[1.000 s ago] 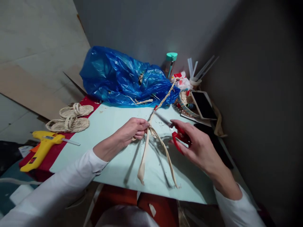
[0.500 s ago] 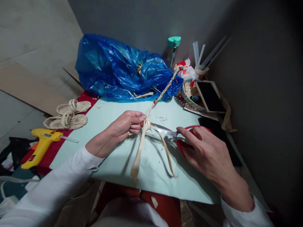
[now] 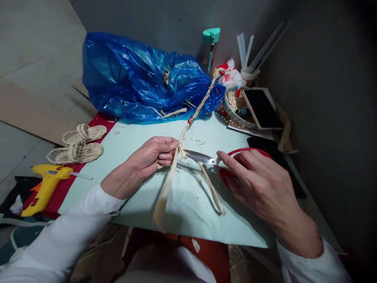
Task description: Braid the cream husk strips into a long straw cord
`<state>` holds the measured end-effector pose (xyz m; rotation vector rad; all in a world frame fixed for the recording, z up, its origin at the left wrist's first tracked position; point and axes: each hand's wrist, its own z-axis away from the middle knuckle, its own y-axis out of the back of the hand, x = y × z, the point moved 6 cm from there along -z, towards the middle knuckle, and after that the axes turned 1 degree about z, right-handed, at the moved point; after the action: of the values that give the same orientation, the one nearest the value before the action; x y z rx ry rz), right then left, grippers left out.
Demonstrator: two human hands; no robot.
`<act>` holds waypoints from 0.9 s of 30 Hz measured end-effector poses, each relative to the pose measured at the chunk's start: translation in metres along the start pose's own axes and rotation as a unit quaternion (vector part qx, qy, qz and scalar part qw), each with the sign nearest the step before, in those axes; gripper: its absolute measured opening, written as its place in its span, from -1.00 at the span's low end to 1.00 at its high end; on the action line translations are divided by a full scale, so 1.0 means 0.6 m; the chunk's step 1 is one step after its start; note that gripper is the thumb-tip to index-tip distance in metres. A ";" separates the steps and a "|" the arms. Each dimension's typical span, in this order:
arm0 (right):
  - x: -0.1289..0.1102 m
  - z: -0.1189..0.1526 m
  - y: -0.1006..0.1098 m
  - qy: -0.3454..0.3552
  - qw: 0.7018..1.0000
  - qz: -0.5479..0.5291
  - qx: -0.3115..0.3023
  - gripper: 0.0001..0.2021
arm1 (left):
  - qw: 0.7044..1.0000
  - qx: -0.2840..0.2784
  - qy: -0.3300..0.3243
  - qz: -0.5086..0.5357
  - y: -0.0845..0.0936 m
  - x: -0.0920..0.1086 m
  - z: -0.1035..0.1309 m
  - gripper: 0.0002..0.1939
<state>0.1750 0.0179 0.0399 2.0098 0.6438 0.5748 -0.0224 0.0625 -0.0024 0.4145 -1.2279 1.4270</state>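
My left hand (image 3: 157, 155) pinches a braided straw cord (image 3: 203, 103) near its lower end, thumb on top. From there the braid runs up and away to the right, with a small red mark along it. Below the pinch hang loose flat strands (image 3: 167, 192), one long and pale, another narrower and twisted to the right. My right hand (image 3: 253, 177) has its fingers through the red handles of a pair of scissors (image 3: 203, 158). The blades point left and lie at the strands just beside my left fingertips.
A big blue plastic bag (image 3: 132, 78) lies at the back. Left are woven straw sandals (image 3: 85, 151) and a yellow glue gun (image 3: 48, 186). On the right, a phone (image 3: 262, 108) leans on a woven basket (image 3: 235, 110), near a teal-lidded bottle (image 3: 210, 47) and a cup of glue sticks (image 3: 250, 74).
The scissor blades have closed together at the strands, and the right fingers have drawn in. The camera view has shifted slightly; the left hand keeps its pinch.
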 end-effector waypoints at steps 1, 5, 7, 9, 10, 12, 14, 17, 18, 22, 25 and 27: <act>0.000 0.000 -0.002 -0.002 1.000 -0.004 -0.004 -0.69 | 1.000 -0.003 0.001 0.000 -0.002 -0.001 0.000 -0.80; 0.003 0.003 -0.011 -0.020 0.999 -0.036 -0.031 -0.66 | 1.000 -0.006 0.004 0.005 -0.009 -0.006 -0.001 -0.80; 0.005 0.005 -0.014 -0.030 0.997 -0.052 -0.037 -0.66 | 1.000 -0.006 0.002 0.008 -0.009 -0.007 -0.002 -0.80; 0.005 0.006 -0.017 -0.037 0.996 -0.065 -0.040 -0.65 | 1.000 -0.006 -0.001 0.015 -0.009 -0.008 -0.002 -0.82; 0.005 0.006 -0.018 -0.039 0.996 -0.070 -0.041 -0.65 | 1.000 -0.008 -0.002 0.020 -0.010 -0.008 -0.002 -0.83; 0.003 0.005 -0.020 -0.045 0.995 -0.081 -0.042 -0.65 | 0.999 -0.015 -0.003 0.032 -0.013 -0.007 -0.001 -0.84; 0.002 0.004 -0.022 -0.055 0.993 -0.094 -0.045 -0.66 | 0.999 -0.010 0.006 0.034 -0.017 -0.009 0.000 -0.85; -0.001 0.004 -0.028 -0.070 0.988 -0.119 -0.063 -0.67 | 0.999 0.013 0.018 0.034 -0.018 -0.014 0.002 -0.86; -0.003 0.005 -0.030 -0.072 0.987 -0.127 -0.069 -0.67 | 0.999 0.016 0.015 0.040 -0.019 -0.015 0.002 -0.87; -0.010 0.005 -0.035 -0.077 0.986 -0.123 -0.076 -0.66 | 0.998 0.002 -0.022 0.054 -0.022 -0.020 -0.004 -0.91; -0.019 0.002 -0.038 -0.075 0.989 -0.098 -0.085 -0.67 | 0.998 0.024 -0.044 0.030 -0.021 -0.024 -0.006 -0.96; -0.024 0.000 -0.041 -0.074 0.989 -0.080 -0.096 -0.71 | 0.997 0.043 -0.054 0.021 -0.022 -0.026 -0.005 -0.95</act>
<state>0.1589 0.0194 0.0165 1.7825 0.6281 0.3733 -0.0052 0.0547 -0.0105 0.5338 -1.2704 1.5136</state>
